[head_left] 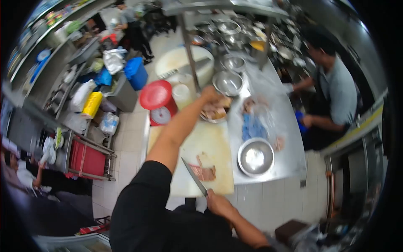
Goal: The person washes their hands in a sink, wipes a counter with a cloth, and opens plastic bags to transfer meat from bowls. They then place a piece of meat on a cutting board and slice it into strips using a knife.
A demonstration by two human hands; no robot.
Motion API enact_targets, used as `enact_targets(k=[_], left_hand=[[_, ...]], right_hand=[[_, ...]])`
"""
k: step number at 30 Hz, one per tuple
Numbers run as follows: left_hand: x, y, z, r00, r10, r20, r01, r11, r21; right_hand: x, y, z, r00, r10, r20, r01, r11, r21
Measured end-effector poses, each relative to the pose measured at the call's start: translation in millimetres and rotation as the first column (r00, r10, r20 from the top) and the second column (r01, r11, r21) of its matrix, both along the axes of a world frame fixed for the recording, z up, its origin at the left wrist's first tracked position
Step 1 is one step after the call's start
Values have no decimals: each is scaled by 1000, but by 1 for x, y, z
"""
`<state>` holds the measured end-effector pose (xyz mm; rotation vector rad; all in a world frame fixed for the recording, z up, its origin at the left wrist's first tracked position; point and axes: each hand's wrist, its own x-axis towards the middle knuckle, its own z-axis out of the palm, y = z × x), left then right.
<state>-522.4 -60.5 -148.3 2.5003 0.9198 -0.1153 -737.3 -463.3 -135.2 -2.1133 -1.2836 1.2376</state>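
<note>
My right hand is closed round the handle of a kitchen knife, its blade slanting up and left over the cutting board. Beside the blade lies a piece of raw meat, with a thin strip trailing from its upper edge. My left arm stretches forward past the board. Its hand is at the far edge of a bowl filled with cut pieces of meat; the fingers are blurred and partly hidden, and I cannot tell whether they hold a piece.
A red scale stands left of the bowl, beside a white tub. Behind are a round chopping block with a cleaver and several steel bowls. An empty metal bowl sits front right. A person works at the right.
</note>
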Motion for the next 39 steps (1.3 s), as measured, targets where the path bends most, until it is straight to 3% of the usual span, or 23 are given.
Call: enact_targets(k=[1,2,3,4,10,13,15,16,18,22,24,25,27,28,30,34,36,38,39], left_hand=[[-5,-6,7,997,67,45,-69,996,58],[-6,-6,13,993,115,27,-116,993,33],[-8,1,13,981,184,67,-177,979,-97],[-7,-4,19,968,238,75,-233,970,-66],[10,1,13,974,225,-16,-223,951,-214],[18,1,3,958,287,-1,-268,892,-364],[24,9,-1,922,362,-137,-377,759,-530],[24,13,-3,924,357,-138,-374,764,-526],[16,8,6,926,367,-93,-340,700,-627],[-2,-1,29,936,351,-37,-288,699,-654],[-19,-3,30,937,302,178,-73,664,-744],[-26,-5,30,935,305,180,-73,665,-743],[-55,-19,46,893,253,371,139,629,-765],[-74,-32,52,891,268,367,127,630,-766],[-116,-74,90,788,388,479,290,453,-843],[-214,-111,112,724,456,517,313,450,-836],[-264,-118,111,746,402,531,226,598,-769],[-308,-126,103,729,455,511,189,583,-790],[-327,-121,91,755,378,536,166,680,-714]], right_hand=[[3,0,2,999,25,-24,-25,1000,2],[4,-1,4,999,22,-30,-22,1000,-8],[5,-1,7,999,16,-42,-18,999,-34],[7,0,10,999,21,-48,-24,999,-49],[10,-2,3,997,27,-76,-29,999,-26],[9,-4,-2,996,38,-77,-39,999,-7],[8,-7,-6,996,35,-88,-34,999,7],[9,-6,-7,995,38,-88,-35,999,29],[9,-6,-3,994,25,-105,-23,1000,13],[10,-5,-4,994,11,-108,-10,1000,15],[11,-5,-1,994,21,-109,-20,1000,10],[13,-5,1,994,32,-109,-33,999,1],[15,-3,-4,994,17,-106,-17,1000,6],[13,-4,-8,993,-6,-114,6,1000,7],[15,-2,-4,994,8,-106,-9,1000,-9],[11,2,1,998,45,-48,-46,998,-40],[4,2,-6,1000,23,20,-23,1000,-18],[1,1,-14,998,31,55,-31,999,4],[-3,0,-15,997,9,82,-11,1000,26]])
